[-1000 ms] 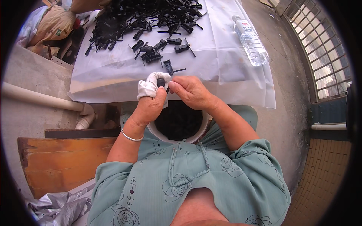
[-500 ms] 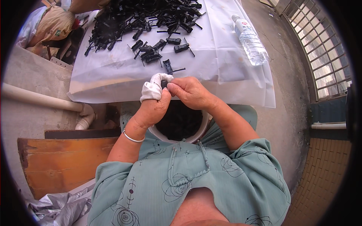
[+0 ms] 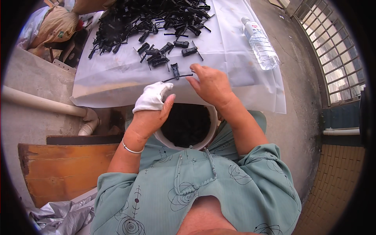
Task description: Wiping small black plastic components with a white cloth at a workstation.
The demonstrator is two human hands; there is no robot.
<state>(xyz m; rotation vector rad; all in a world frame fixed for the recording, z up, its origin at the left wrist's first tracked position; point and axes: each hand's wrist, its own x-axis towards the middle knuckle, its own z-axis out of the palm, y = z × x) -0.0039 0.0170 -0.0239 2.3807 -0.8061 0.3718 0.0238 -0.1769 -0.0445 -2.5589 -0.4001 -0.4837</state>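
Note:
A small black plastic part with thin strips (image 3: 175, 70) lies near the front edge of the sheeted table. My right hand (image 3: 213, 84) is over that edge, thumb and forefinger apart beside the tip of one strip; I cannot tell whether they touch it. My left hand (image 3: 150, 100), partly covered by a white glove with the thumb bare, is open and empty above the left rim of a white bucket (image 3: 213, 123). Dark contents fill the bucket between my knees. Several similar black parts (image 3: 156, 58) form a loose cluster just beyond.
A large heap of black parts (image 3: 137, 19) covers the far left of the white-sheeted table (image 3: 231, 74). At its right side lies a clear water bottle (image 3: 260, 45). An orange-brown wooden board (image 3: 70, 168) and a pale pipe (image 3: 43, 101) are on my left.
My hands have parted, and the small black piece pinched between them no longer shows. The right hand moved up and right toward the nearest part; the left drew back leftward and opened.

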